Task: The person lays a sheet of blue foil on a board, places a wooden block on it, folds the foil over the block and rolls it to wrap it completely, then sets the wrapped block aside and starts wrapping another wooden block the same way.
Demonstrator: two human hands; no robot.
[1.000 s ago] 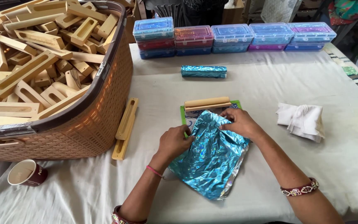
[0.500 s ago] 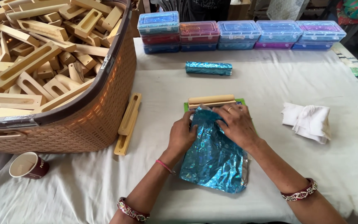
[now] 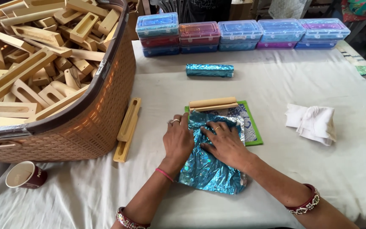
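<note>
Crinkled blue metallic foil sheet (image 3: 208, 165) on the white tablecloth (image 3: 276, 97) is pressed flat, below a pale wooden block (image 3: 212, 104), by left hand (image 3: 178, 142) and right hand (image 3: 225, 144), palms down, fingers spread, nothing pinched.

I sit at a tabletop (image 3: 301, 85) covered with a pale grey-white cloth that creases and sags towards my near edge. Soft, even daylight falls across it with hardly any shadow. At my left a big brown woven basket (image 3: 94, 131) with a dark rim stands on the cloth, heaped with pale wooden pieces (image 3: 34, 68). Along the far edge runs a row of clear-lidded plastic boxes (image 3: 242, 32) in blue, red and purple, stacked two high. Beyond them the room is dim and cluttered; I cannot tell walls or floor. Patterned fabric (image 3: 363, 8) shows at the far right corner.
</note>
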